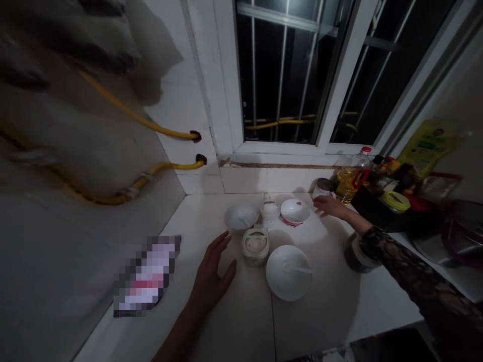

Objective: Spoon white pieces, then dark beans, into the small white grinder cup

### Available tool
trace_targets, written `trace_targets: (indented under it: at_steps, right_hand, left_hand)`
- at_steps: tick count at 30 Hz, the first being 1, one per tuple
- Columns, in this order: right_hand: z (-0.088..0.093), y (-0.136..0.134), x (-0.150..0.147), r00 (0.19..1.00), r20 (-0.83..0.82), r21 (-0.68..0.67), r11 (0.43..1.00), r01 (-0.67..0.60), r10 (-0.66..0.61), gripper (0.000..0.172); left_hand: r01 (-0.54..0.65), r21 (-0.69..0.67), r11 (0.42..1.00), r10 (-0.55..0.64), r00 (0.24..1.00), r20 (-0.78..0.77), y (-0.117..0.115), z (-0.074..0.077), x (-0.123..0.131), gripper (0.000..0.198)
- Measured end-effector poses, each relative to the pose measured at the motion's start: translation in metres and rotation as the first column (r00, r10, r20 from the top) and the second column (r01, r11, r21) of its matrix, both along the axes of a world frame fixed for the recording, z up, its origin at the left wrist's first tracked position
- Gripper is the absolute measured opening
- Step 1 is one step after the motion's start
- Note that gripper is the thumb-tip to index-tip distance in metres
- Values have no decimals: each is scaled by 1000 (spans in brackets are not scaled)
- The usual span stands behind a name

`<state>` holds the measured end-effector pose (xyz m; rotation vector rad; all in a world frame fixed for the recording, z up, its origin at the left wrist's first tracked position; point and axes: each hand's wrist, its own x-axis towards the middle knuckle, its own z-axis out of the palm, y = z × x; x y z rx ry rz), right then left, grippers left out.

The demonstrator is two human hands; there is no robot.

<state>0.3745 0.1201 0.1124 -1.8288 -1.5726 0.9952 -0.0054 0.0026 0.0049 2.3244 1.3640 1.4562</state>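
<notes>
My left hand (213, 269) is over the white counter with its thumb and fingers apart, holding nothing. Just right of it stands a squarish clear jar with a pale lid (255, 244). My right hand (332, 207) is stretched out at the back, fingers apart, in front of a dark-lidded jar (323, 187); whether it touches that jar I cannot tell. To its left is a small white bowl with red marks (295, 212). A smaller lidded jar (270, 210) and a white bowl (241, 217) stand farther left. The larger white bowl (289, 274) is nearest me.
An oil bottle (350, 178) and several seasoning bottles stand at the back right, with a green-lidded tub (395, 201). A dark container (360, 254) sits beneath my right forearm. Yellow pipes (151, 176) run along the left wall; a blurred-out item (149, 276) lies beside it.
</notes>
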Motion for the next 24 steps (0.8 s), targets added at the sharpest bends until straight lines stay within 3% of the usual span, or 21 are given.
trace_targets:
  at_steps: [4,8,18,24]
  right_hand:
    - [-30,31,-16,997,-9,-90,993,-77,76,23]
    - [-41,37,-11,990,-1,-127,982,-139,140,28]
    - [-19,0,36,930,96,-195,923,-331,354,34]
    - [-18,-21,44,864,117,-243,858,-453,490,34]
  left_hand:
    - [-2,7,1000,2,1000,14,1,0,0,50]
    - [22,-8,1000,-22,999,25,0,-1,1,51]
    - [37,-18,999,-37,998,46,-1,0,2,47]
    - [58,-31,998,-58,998,14,-2,-3,2,48]
